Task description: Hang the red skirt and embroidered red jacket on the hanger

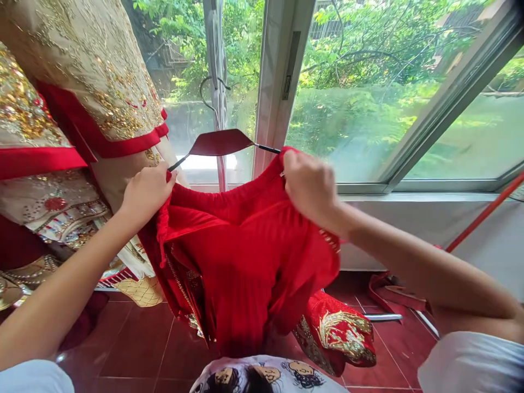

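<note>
A red garment (237,251) with a gathered neckline hangs in front of me on a hanger (223,143) that has a dark red middle piece and a wire hook. My left hand (148,191) is closed on the garment's left shoulder, by the hanger's arm. Over on the other shoulder, my right hand (309,183) grips the red fabric near the hanger's black tip; it is slightly blurred. Lower right, a red piece with gold embroidery (341,330) shows from under the garment. The fabric hides the hanger's lower part.
Cream garments (94,65) with gold beading and red borders hang at the left. Behind stand sliding windows (368,109) above a white sill (429,197). A red pole (487,213) leans at the right. Red straps (395,295) and metal bars lie on the red tiled floor (135,338).
</note>
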A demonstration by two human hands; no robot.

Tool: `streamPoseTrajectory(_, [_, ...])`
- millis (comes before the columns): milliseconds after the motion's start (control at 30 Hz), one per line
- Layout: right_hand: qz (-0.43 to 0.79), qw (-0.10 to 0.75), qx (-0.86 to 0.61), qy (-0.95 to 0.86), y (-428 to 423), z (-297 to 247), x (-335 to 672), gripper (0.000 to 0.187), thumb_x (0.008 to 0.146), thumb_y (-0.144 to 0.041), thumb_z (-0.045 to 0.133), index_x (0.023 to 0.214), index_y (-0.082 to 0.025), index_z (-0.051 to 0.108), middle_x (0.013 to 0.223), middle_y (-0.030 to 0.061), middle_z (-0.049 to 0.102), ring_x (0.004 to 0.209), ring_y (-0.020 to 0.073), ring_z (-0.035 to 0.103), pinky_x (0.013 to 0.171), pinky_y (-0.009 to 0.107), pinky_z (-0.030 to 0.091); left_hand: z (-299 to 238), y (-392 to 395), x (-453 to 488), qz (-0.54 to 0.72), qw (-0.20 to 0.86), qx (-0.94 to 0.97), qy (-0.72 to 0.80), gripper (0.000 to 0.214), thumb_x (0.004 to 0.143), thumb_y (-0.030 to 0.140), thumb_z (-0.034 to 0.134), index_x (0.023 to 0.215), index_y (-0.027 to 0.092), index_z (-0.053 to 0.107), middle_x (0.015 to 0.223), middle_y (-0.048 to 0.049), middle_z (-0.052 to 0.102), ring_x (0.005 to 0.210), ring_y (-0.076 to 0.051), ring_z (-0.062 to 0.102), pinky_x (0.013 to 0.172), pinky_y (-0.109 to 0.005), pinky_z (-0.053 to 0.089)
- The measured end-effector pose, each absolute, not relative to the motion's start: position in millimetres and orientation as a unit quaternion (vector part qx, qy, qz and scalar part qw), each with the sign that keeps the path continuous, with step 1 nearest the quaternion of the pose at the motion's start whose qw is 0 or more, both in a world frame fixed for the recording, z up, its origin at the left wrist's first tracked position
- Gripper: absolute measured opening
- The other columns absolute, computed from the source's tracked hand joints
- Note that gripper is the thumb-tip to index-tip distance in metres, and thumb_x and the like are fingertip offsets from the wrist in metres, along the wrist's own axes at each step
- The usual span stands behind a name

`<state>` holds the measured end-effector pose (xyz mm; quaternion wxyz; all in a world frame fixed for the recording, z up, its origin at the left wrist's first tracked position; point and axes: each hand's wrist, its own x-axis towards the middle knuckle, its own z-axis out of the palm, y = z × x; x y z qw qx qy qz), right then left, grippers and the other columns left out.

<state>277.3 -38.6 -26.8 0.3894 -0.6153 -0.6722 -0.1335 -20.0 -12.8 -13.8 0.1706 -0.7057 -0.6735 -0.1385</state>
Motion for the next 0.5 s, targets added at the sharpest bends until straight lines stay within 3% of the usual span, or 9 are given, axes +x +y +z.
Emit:
streamPoseTrajectory(100, [-0.119,0.364,-0.596,-0.706,-37,-59,275,0.013,0.087,-0.016,0.049,0.096,-0.019,0.057,0.071,0.0091,0.053,0.072,0.0223,0.055,0.057,0.030,0.035,-16,-13,-25,-0.201,0.155,-0.718,-0.649,0.040,0.092,0.039,0.037,0.119,0.011,0.048,0.114,-0.0251,0.063,0.108,-0.042,0.061,0.089,-0.053,0.048])
streamPoseTrajectory(200, [-0.118,0.359,-0.586,-0.716,-31,-49,283,0.017,0.088,-0.037,0.058,0.088,-0.019,0.058,0.066,0.0066,0.051,0.075,0.0224,0.057,0.061,0.030,0.037,-21,-21,-31,-0.298,0.173,-0.723,-0.599,0.052,0.085,0.040,0.052,0.127,0.011,0.042,0.129,-0.0225,0.053,0.121,-0.036,0.053,0.103,-0.045,0.042])
streamPoseTrajectory(267, [-0.115,0.398,-0.552,-0.723,-24,-26,283,0.021,0.085,-0.038,0.063,0.083,-0.018,0.058,0.075,0.0082,0.056,0.089,0.0254,0.058,0.070,0.033,0.042,-26,-34,-34,-0.329,0.205,-0.692,-0.608,0.059,0.079,0.041,0.060,0.128,0.014,0.041,0.134,-0.0193,0.048,0.128,-0.035,0.046,0.108,-0.043,0.038])
streamPoseTrajectory(367, [-0.070,0.408,-0.478,-0.775,-3,9,270,0.021,0.077,-0.033,0.072,0.087,-0.017,0.062,0.087,0.0086,0.061,0.101,0.0268,0.057,0.080,0.035,0.045,-35,-56,-39,-0.302,0.212,-0.630,-0.683,0.050,0.079,0.047,0.058,0.120,0.020,0.050,0.129,-0.0182,0.052,0.128,-0.041,0.043,0.101,-0.050,0.040])
streamPoseTrajectory(500, [0.165,0.352,-0.453,-0.802,27,31,240,0.024,0.078,-0.038,0.073,0.077,-0.017,0.062,0.070,0.0055,0.060,0.074,0.0182,0.060,0.062,0.029,0.047,-46,-66,-57,-0.215,0.127,-0.641,-0.726,0.030,0.082,0.046,0.046,0.091,0.020,0.057,0.101,-0.0177,0.062,0.100,-0.038,0.059,0.082,-0.046,0.046])
